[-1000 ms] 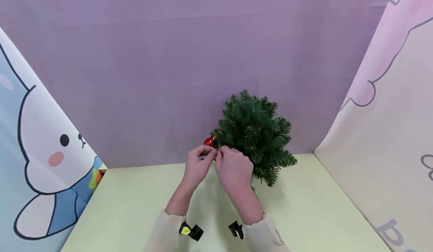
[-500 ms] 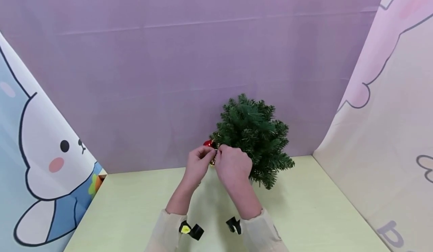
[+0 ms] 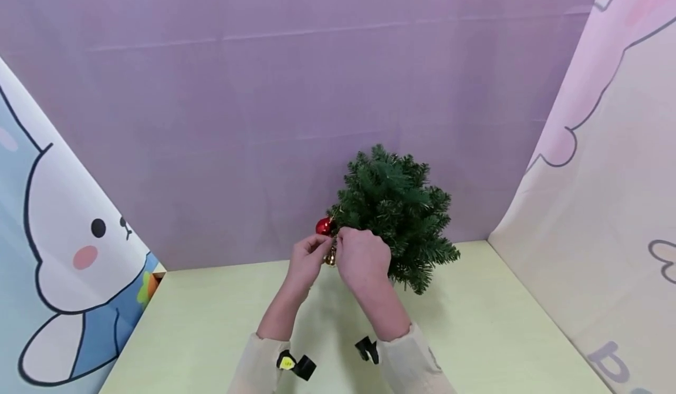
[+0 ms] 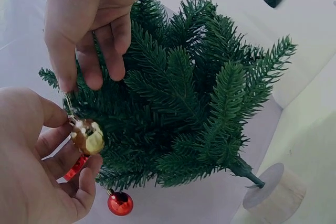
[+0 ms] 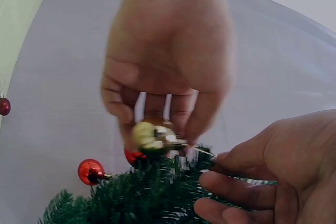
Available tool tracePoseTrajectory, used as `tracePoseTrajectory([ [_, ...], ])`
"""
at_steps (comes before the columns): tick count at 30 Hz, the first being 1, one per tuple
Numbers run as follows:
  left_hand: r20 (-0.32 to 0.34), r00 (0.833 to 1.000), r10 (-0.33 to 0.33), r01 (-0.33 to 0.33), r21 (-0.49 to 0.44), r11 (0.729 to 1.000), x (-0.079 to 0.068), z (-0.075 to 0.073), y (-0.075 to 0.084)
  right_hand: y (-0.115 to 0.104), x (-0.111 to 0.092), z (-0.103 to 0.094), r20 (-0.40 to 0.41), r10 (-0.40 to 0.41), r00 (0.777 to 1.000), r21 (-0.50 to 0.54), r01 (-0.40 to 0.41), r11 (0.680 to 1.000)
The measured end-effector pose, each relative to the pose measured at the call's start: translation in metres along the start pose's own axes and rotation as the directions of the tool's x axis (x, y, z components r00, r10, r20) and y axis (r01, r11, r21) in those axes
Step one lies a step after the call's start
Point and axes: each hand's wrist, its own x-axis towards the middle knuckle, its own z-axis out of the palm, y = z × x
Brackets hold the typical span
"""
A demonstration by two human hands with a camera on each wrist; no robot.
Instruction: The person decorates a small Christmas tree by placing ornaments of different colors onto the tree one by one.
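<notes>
Nearly closed pinches on both sides: the left hand (image 3: 308,259) is gripping the shiny gold round bauble (image 4: 89,137) at its top, and the right hand (image 3: 364,259) is pinching the thin gold cord (image 5: 202,150) just above, beside the bushy dark-green artificial tree (image 3: 396,206); one glossy red round bauble (image 4: 121,204) is already hanging off that tree, a second red bauble (image 4: 75,168) is showing, partly hidden, and the gold one is looking half-done, neither hand releasing, whether its cord is looping the tree isn't showing
</notes>
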Motion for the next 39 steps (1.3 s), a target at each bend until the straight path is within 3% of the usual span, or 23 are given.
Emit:
tracePoseTrajectory([
  [3,0.028,1.0,-0.008,0.007,0.005,1.0,-0.004,0.001,0.003,0.005,-0.006,-0.012,-0.036,-0.035,0.999,0.061,0.038,0.997],
  [5,0.039,0.999,-0.001,0.001,0.01,1.0,-0.005,0.001,0.002,0.011,-0.013,-0.026,-0.134,-0.094,0.986,0.127,0.111,0.986],
  [6,0.04,0.999,0.004,-0.004,0.011,1.0,-0.003,0.001,-0.003,0.015,-0.016,-0.034,-0.216,-0.135,0.967,0.163,0.172,0.971],
  [8,0.04,0.999,0.011,-0.012,0.017,1.0,0.0,0.002,-0.014,0.025,-0.02,-0.053,-0.406,-0.206,0.89,0.209,0.31,0.927],
  [11,0.026,0.999,0.031,-0.032,0.039,0.999,-0.005,0.001,-0.021,0.044,-0.02,-0.08,-0.661,-0.248,0.708,0.195,0.481,0.855],
  [12,0.019,0.999,0.032,-0.032,0.039,0.999,-0.008,0.0,-0.023,0.05,-0.019,-0.088,-0.711,-0.236,0.662,0.186,0.501,0.845],
  [14,-0.003,0.999,0.036,-0.036,0.051,0.998,-0.012,-0.005,-0.027,0.063,-0.014,-0.102,-0.769,-0.181,0.614,0.194,0.492,0.849],
  [15,-0.017,0.999,0.036,-0.035,0.058,0.998,-0.014,-0.008,-0.029,0.07,-0.011,-0.107,-0.782,-0.15,0.605,0.203,0.474,0.857],
  [17,-0.04,0.999,0.023,-0.02,0.076,0.997,-0.017,-0.015,-0.034,0.085,-0.003,-0.115,-0.783,-0.098,0.614,0.229,0.431,0.873],
  [20,-0.055,0.998,0.014,-0.008,0.11,0.994,-0.021,-0.028,-0.044,0.109,0.01,-0.118,-0.743,-0.045,0.668,0.297,0.389,0.872],
  [23,-0.05,0.999,0.013,-0.005,0.155,0.988,-0.024,-0.042,-0.055,0.131,0.024,-0.113,-0.663,-0.074,0.745,0.34,0.388,0.857],
  [27,-0.025,1.0,-0.018,0.024,0.249,0.968,-0.03,-0.063,-0.068,0.151,0.037,-0.094,-0.494,-0.137,0.859,0.384,0.356,0.852],
  [30,0.012,0.999,-0.041,0.034,0.328,0.944,-0.035,-0.078,-0.074,0.16,0.041,-0.079,-0.379,-0.161,0.911,0.421,0.325,0.847],
  [33,0.06,0.998,-0.035,0.008,0.397,0.918,-0.037,-0.093,-0.08,0.163,0.041,-0.068,-0.325,-0.197,0.925,0.466,0.338,0.818],
  [39,0.145,0.987,-0.064,-0.024,0.534,0.845,-0.04,-0.125,-0.088,0.161,0.039,-0.053,-0.287,-0.288,0.914,0.527,0.401,0.749],
])
